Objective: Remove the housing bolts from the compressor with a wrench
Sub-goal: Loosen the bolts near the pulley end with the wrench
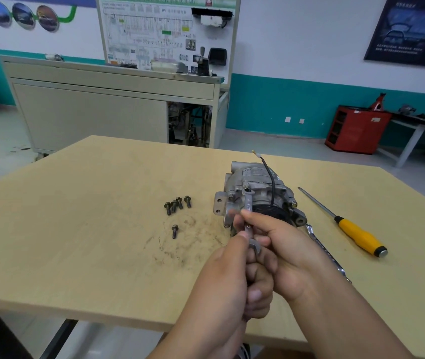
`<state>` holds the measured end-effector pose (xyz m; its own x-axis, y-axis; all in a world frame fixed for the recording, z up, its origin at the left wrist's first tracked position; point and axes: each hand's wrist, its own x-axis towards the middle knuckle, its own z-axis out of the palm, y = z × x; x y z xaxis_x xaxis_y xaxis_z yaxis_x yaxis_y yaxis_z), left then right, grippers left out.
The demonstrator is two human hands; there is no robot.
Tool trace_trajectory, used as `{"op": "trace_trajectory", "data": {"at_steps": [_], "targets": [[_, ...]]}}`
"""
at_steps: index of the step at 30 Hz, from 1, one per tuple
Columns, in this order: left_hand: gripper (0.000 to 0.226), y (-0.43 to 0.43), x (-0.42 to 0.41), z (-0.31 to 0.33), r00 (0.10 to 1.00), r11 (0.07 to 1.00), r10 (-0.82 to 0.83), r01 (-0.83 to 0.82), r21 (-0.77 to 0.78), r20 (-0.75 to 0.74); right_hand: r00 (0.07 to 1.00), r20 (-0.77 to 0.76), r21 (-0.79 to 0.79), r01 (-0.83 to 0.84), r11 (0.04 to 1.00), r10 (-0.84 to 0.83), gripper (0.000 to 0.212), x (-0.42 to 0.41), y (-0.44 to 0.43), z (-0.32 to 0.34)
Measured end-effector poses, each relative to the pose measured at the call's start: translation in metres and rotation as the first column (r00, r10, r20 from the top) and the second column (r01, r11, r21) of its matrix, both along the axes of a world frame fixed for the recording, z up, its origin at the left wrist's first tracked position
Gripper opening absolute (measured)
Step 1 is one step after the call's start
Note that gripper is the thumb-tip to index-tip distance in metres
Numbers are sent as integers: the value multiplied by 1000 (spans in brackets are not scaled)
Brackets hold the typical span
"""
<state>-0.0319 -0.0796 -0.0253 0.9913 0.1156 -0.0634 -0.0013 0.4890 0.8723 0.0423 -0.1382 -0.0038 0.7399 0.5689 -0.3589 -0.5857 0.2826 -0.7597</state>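
Note:
A grey metal compressor (254,187) with a black pulley and a black wire lies on the wooden table (89,229). A slim wrench (248,206) stands on a bolt on top of the housing. My right hand (281,252) pinches the wrench's shaft between thumb and fingers. Just below it, my left hand (232,281) grips the lower end of the wrench. Several loose bolts (177,204) lie in a group left of the compressor, and one more bolt (174,231) lies nearer to me.
A yellow-handled screwdriver (356,233) lies to the right of the compressor. A second, shiny wrench (323,248) lies partly under my right forearm. Beyond the table stand a grey cabinet (89,117) with a display board and a red tool rack (356,130).

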Motion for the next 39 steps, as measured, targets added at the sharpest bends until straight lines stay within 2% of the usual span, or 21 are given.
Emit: {"op": "trace_trajectory", "data": {"at_steps": [4,13,16,20,26,29,31,34,37,39], "targets": [[62,-1,0,-3,1000,993,14,-15,-116,-12,996,-66,132,-53,990,62,32,0,-3,-4],[39,-8,-1,-6,994,939,-5,-32,-343,-105,989,-143,173,-20,985,45,27,-1,-1,-7],[43,-9,-2,-11,990,939,-38,-12,-345,-136,992,-122,138,-2,990,19,28,-2,-2,-10],[60,-4,-1,-19,980,951,-103,47,-304,-170,997,-77,77,29,997,-23,27,-1,-4,-14],[61,-1,3,-21,967,988,-106,77,-131,-232,1000,-27,-8,12,1000,-12,22,1,-5,-17],[61,-1,3,-20,968,988,-59,91,123,-243,1000,0,-39,22,999,-22,23,2,-5,-19],[60,1,1,-19,977,943,-4,75,325,-215,998,8,-28,59,998,-58,24,2,-4,-18],[61,2,-3,-19,988,842,122,-52,537,-95,994,20,-34,107,994,-107,25,2,-4,-18],[59,2,-4,-22,974,740,226,-193,645,32,991,21,-44,134,990,-133,25,1,-3,-18],[59,0,-2,-23,971,717,229,-215,663,68,988,15,-41,154,987,-154,27,1,-4,-18]]}}
